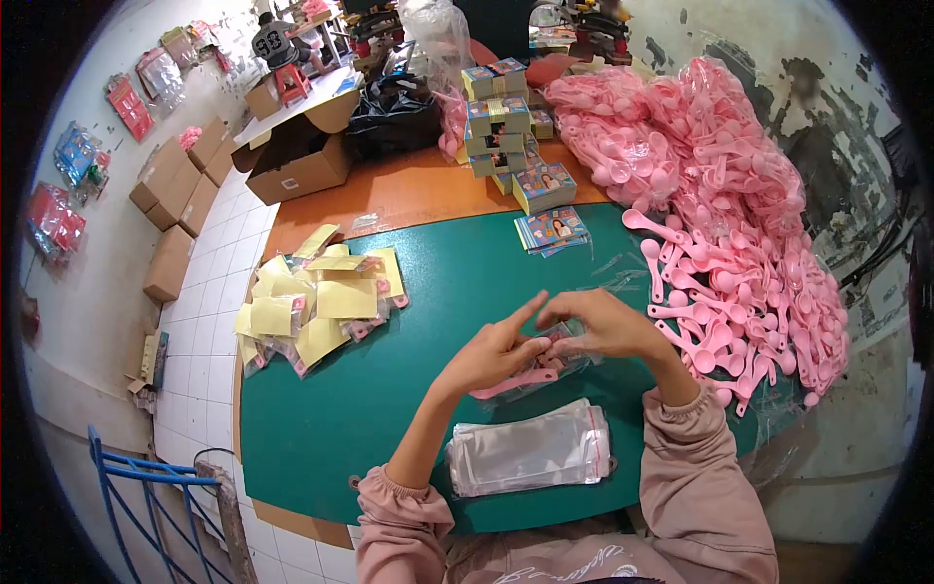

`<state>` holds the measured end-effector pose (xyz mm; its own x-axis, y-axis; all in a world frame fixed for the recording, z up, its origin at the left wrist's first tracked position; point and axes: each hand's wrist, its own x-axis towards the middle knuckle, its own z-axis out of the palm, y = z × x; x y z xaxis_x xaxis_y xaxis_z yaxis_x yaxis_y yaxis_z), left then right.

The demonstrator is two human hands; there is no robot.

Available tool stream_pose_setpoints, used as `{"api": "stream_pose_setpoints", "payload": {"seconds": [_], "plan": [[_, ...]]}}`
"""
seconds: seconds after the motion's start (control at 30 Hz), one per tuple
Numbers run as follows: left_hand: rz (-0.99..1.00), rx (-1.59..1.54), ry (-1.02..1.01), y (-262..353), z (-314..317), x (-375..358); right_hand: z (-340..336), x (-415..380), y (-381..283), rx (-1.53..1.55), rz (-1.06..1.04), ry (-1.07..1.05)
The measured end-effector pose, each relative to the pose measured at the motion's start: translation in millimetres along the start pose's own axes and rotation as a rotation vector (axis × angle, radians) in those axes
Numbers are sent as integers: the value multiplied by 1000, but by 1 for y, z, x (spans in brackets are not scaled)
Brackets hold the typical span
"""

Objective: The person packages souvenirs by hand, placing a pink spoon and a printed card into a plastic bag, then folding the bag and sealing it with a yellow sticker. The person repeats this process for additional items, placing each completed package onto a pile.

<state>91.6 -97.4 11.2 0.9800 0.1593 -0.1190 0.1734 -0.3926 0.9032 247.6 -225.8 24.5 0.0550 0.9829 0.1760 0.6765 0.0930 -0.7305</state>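
Over the green table [389, 409], my left hand [494, 352] and my right hand [605, 326] meet on one small clear plastic bag [555, 362] with a pink plastic spoon [514, 382] partly inside it. Both hands pinch the bag's upper end; the spoon's handle sticks out to the lower left. A stack of empty clear bags [530, 451] lies just in front of my arms. A big heap of loose pink spoons [730, 195] covers the right side of the table.
Finished packets with yellow cards [316, 302] lie in a pile at the left. Stacks of printed cards [498, 122] and a loose fan of cards [553, 229] stand at the back. Cardboard boxes [297, 161] line the floor, and a blue chair frame [146, 496] sits at lower left.
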Motion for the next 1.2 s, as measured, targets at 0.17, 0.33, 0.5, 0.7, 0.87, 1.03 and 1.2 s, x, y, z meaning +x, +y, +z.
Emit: {"api": "stream_pose_setpoints", "payload": {"seconds": [0.17, 0.33, 0.5, 0.7, 0.87, 1.03, 1.2], "plan": [[-61, 70, -44, -8, -7, -8, -6, -4, -8, 255, 280, -137], [173, -134, -53, -35, -10, -28, 1, -22, 5, 332, 290, 87], [-17, -506, 138, -30, 0, -50, 1, -37, -3, 528, 298, -70], [42, -246, 462, -19, 30, -43, 10, -40, -3, 260, 381, 323], [-219, -1060, 134, -17, 48, -46, 36, -40, -32, -187, 71, 364], [-319, -947, -1, -14, 38, -56, 46, -48, -39, -261, 32, -59], [-277, -752, -54, -10, 29, -68, 66, -47, -46, -307, -52, -85]]}}
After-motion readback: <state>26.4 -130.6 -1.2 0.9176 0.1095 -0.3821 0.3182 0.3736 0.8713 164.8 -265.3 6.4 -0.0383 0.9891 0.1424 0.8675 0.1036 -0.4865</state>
